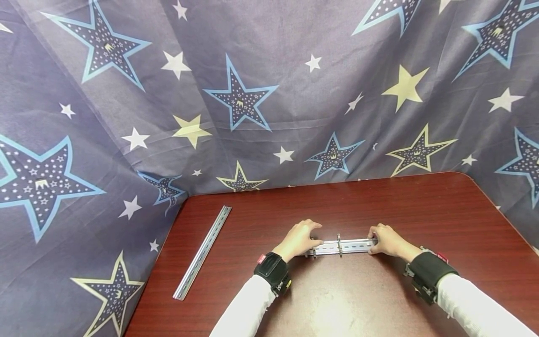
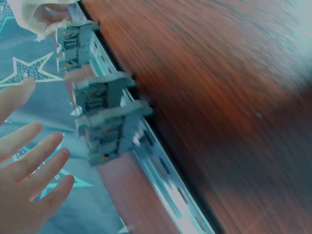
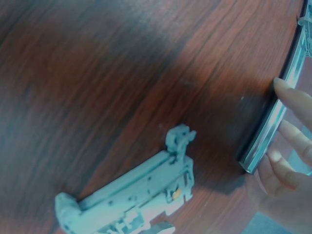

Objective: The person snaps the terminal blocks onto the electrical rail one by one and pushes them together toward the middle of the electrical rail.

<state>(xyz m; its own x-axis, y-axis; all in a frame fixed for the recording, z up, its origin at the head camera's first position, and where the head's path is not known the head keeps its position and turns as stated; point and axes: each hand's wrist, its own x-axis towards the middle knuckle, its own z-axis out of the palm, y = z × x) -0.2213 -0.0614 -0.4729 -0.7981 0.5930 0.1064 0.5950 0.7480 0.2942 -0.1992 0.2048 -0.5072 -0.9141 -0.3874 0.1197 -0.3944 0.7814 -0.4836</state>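
My right hand (image 1: 389, 241) grips the right end of a slotted metal DIN rail (image 1: 358, 246), thumb on the near side and fingers on the far side. Three grey DIN rail terminal blocks stand across this rail: one (image 2: 75, 46) apart, nearer the right hand, and two others (image 2: 102, 92) (image 2: 112, 129) close together. In the head view my left hand (image 1: 298, 238) hovers about the rail's left end and hides part of it. Its fingers are spread and hold nothing in the left wrist view. Another grey terminal block (image 3: 136, 190) shows against the table in the right wrist view.
A second slotted rail (image 1: 202, 252) lies slantwise on the left of the brown wooden table (image 1: 236, 281). A star-patterned cloth (image 1: 269, 93) hangs behind the table and along its left side. Dark straps with devices (image 1: 273, 271) sit on both wrists.
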